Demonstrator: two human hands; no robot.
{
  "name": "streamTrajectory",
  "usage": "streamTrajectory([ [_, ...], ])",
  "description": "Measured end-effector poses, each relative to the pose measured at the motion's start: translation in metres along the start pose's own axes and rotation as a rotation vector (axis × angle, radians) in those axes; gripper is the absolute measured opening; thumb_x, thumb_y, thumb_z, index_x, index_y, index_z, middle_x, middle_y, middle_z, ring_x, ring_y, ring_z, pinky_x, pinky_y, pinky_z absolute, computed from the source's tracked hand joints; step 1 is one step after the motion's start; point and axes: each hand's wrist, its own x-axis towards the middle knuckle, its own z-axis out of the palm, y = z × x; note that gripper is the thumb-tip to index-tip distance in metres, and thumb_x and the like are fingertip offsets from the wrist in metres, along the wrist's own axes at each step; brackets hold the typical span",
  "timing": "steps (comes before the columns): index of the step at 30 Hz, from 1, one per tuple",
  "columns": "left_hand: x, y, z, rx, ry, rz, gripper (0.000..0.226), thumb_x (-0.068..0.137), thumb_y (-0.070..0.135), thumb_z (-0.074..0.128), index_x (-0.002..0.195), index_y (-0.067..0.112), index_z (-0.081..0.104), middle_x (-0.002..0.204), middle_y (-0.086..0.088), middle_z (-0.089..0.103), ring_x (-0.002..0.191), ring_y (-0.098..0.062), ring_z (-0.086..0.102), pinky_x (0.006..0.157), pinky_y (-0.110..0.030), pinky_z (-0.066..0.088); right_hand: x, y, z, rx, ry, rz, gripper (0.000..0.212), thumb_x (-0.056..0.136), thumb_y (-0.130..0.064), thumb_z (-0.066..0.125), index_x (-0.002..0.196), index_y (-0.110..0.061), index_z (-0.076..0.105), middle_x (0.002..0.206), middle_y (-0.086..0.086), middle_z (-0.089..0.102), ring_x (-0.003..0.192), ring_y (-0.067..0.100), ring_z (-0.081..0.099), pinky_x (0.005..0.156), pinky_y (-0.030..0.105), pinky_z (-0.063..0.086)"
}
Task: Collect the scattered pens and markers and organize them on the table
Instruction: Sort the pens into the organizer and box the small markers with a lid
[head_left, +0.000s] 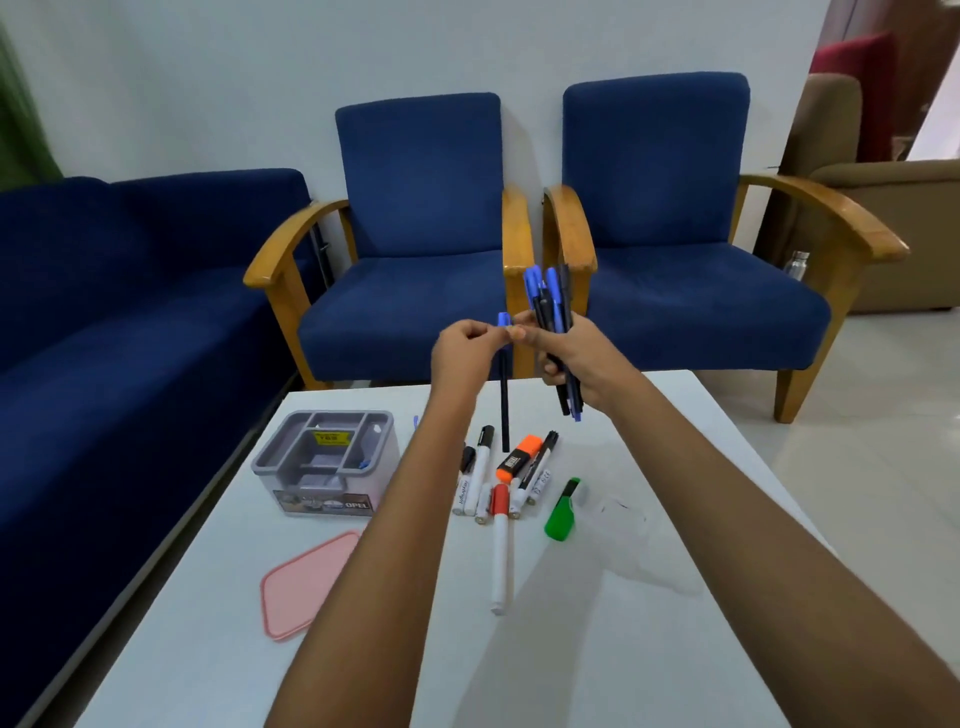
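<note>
The table (649, 597) top is smooth, matt white. The organizer box (324, 462), left of centre, is grey plastic with a printed paper label. The lid (306, 584), lower left, is pink plastic, slightly glossy. The markers (498, 483) have glossy plastic barrels. The armchairs (421, 208) combine matt blue cloth with lacquered wood arms. The bottle (799, 265), at right, appears metallic.

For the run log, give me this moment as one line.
left hand: pinches single pen | right hand: grips pen bundle | markers: loose on table | organizer box: lid off
</note>
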Motion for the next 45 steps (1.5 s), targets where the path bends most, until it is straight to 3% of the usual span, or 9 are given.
streamTrajectory([
  [5,-0.006,-0.004,-0.037,-0.064,-0.056,0.010,0.011,0.085,0.020,0.068,0.084,0.009,0.066,0.073,0.000,0.062,0.057,-0.006,0.047,0.056,-0.020,0.037,-0.007,0.010,0.035,-0.036,-0.170,0.109,0.021,0.082,-0.013,0.071,0.100,-0.011,0.060,0.075,0.005,0.063,0.047,0.008,0.041,0.040,0.019,0.033],
  [9,-0.002,-0.023,-0.059,-0.012,0.004,0.055,0.019,0.090,0.023,0.062,0.086,0.006,0.070,0.075,0.000,0.065,0.056,-0.006,0.050,0.057,-0.023,0.040,-0.009,0.030,0.061,-0.026,-0.035,0.131,0.015,0.083,-0.012,0.069,0.093,-0.011,0.058,0.064,0.005,0.054,0.046,0.011,0.040,0.038,0.019,0.035],
  [12,0.006,-0.049,-0.060,0.382,0.103,0.099,0.025,0.094,0.018,0.049,0.089,0.004,0.069,0.090,-0.008,0.070,0.077,-0.020,0.060,0.071,-0.036,0.049,-0.011,0.044,0.070,0.081,0.135,0.152,0.010,0.088,-0.011,0.063,0.093,-0.011,0.054,0.058,0.003,0.045,0.045,0.011,0.040,0.038,0.018,0.037],
  [17,0.009,-0.087,-0.038,1.119,-0.175,0.153,0.024,0.089,0.004,0.048,0.104,0.006,0.067,0.103,-0.012,0.069,0.096,-0.031,0.063,0.078,-0.036,0.051,-0.011,0.050,0.075,0.253,0.226,0.173,0.005,0.093,-0.009,0.058,0.094,-0.010,0.053,0.063,0.007,0.052,0.051,0.017,0.051,0.042,0.022,0.046],
  [27,0.020,-0.121,-0.011,1.321,-0.144,0.214,0.021,0.093,0.014,0.051,0.113,0.009,0.057,0.114,-0.010,0.063,0.112,-0.026,0.051,0.084,-0.034,0.043,0.000,0.053,0.066,0.256,0.240,0.174,0.006,0.093,-0.009,0.058,0.091,-0.014,0.055,0.064,0.007,0.053,0.051,0.014,0.050,0.045,0.021,0.047],
  [33,0.025,-0.109,-0.002,1.144,-0.043,0.083,0.016,0.091,0.008,0.050,0.102,0.007,0.062,0.105,-0.011,0.067,0.099,-0.027,0.060,0.075,-0.030,0.045,0.003,0.061,0.065,0.242,0.279,0.184,0.006,0.091,-0.010,0.061,0.090,-0.013,0.056,0.065,0.006,0.055,0.051,0.014,0.051,0.045,0.021,0.047],
  [38,0.021,-0.090,-0.014,0.453,0.122,0.033,0.016,0.089,0.022,0.059,0.096,0.010,0.067,0.088,-0.002,0.068,0.078,-0.015,0.060,0.064,-0.025,0.045,-0.001,0.064,0.066,0.219,0.310,0.135,0.011,0.087,-0.012,0.067,0.092,-0.009,0.058,0.062,0.004,0.053,0.049,0.013,0.049,0.045,0.021,0.046],
  [41,0.009,-0.070,-0.033,0.053,0.107,0.087,0.012,0.086,0.018,0.063,0.094,0.011,0.069,0.081,0.000,0.068,0.077,-0.013,0.064,0.069,-0.026,0.053,-0.010,0.062,0.072,0.218,0.231,0.124,0.013,0.085,-0.017,0.069,0.093,-0.010,0.060,0.059,0.002,0.049,0.048,0.011,0.045,0.043,0.020,0.044],
  [45,-0.009,-0.054,-0.056,-0.060,0.055,0.177,0.010,0.085,0.011,0.065,0.094,0.010,0.069,0.080,-0.001,0.069,0.075,-0.010,0.066,0.067,-0.020,0.055,-0.025,0.059,0.094,0.169,0.060,0.122,0.015,0.083,-0.017,0.072,0.091,-0.011,0.061,0.053,0.000,0.044,0.043,0.009,0.039,0.040,0.020,0.036],
])
